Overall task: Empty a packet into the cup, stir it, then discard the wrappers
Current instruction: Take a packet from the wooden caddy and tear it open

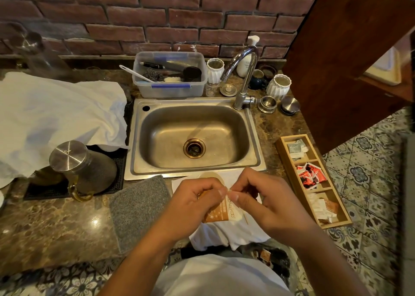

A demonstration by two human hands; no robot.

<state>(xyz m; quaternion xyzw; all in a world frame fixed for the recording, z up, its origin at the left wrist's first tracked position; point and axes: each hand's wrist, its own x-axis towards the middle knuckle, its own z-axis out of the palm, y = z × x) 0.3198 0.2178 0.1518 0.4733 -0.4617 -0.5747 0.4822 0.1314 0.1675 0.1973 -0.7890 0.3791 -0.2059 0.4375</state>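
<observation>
Both my grips, left hand and right hand, pinch the packet over the marble table, before the steel sink and brick wall.

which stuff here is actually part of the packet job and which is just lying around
In use: packet, pinched at its top edge by left hand and right hand; cup just beyond them.

Lying about: wooden organiser, grey cloth, sink, steel-lidded jug, plastic tub.

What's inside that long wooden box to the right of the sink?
The wooden box has three compartments of small packets: grey-white ones farthest, red and black in the middle, white and orange nearest. Whatever lies beneath the top packets is covered.
</observation>
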